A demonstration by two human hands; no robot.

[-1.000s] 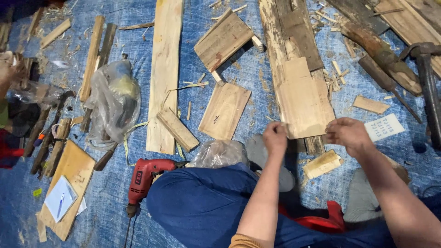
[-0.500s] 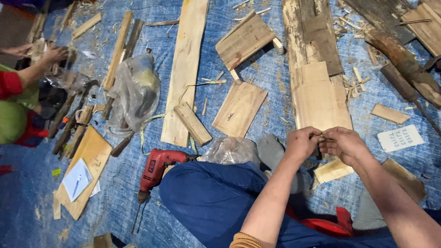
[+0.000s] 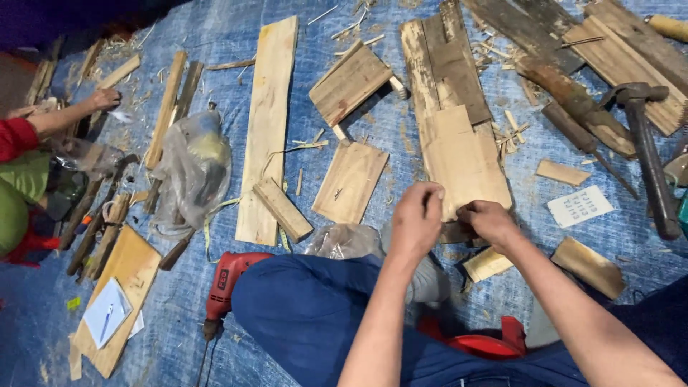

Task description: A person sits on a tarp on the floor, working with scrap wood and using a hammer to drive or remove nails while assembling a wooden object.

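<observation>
My left hand (image 3: 416, 216) and my right hand (image 3: 489, 220) meet close together above the near edge of a pale wooden board (image 3: 464, 162) on the blue tarp. Both have the fingers pinched, apparently on something small between them that I cannot make out. My knee in blue trousers (image 3: 308, 308) lies just below the hands. A small wood offcut (image 3: 487, 264) sits under my right wrist.
A red power drill (image 3: 223, 283) lies left of my knee. A long plank (image 3: 269, 122), small boards (image 3: 351, 181), a plastic bag (image 3: 193, 168), a hammer (image 3: 645, 143) and dark planks surround me. Another person's hand (image 3: 104, 98) reaches in at far left. A notepad with pen (image 3: 106, 319) rests on a board.
My hands have come together over the board's near edge, the right one moving left. The view shifted so the other person at the left came into sight.
</observation>
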